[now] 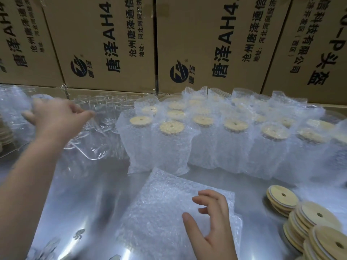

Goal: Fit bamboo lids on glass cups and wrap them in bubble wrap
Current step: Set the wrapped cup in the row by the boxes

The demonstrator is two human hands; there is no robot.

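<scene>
two hands at work
the left hand (58, 119) reaches to bare glass cups (110, 103), its grip too blurry to tell. the right hand (212, 222), fingers loose and spread, is over a bubble wrap sheet (159, 203). bamboo lids (315, 218) lie right of it.

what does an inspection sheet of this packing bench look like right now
surface: shiny metal table, reflective
job's things: flat bubble wrap sheet in front; wrapped cups with lids fitted, massed behind it; bare glass cups rear left amid clear film; loose bamboo lids stacked at right
clutter: nothing seen
hands: left hand pinches the clear film; right hand over the sheet, fingers loosely curled, holding nothing
cables: nothing seen
surroundings: printed cardboard boxes stacked behind
</scene>
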